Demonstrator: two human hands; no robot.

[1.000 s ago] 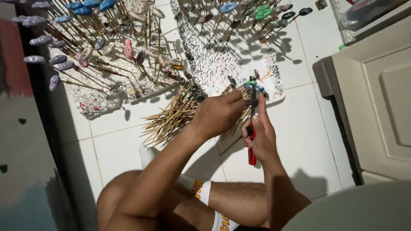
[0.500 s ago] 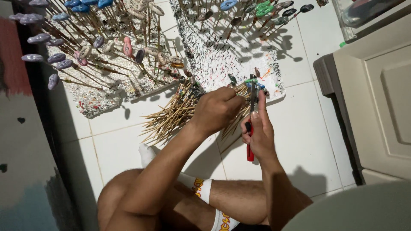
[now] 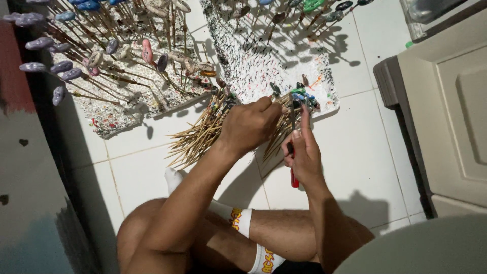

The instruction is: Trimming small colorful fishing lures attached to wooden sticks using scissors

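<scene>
Fingers of the left hand (image 3: 251,127) clamp a bundle of wooden skewers (image 3: 200,139); right hand (image 3: 304,152) grips a red-handled tool (image 3: 293,175), working a painted tip, steadiness needed.

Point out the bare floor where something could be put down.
Bare white tile lies between the right hand and the beige cabinet. Crowded: the skewer pile by the left hand, and the spattered foam boards.

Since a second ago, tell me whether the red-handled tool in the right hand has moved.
No. The red-handled tool in the right hand keeps its place, its tip at the same spot on the white floor tile below the speckled foam board.
</scene>
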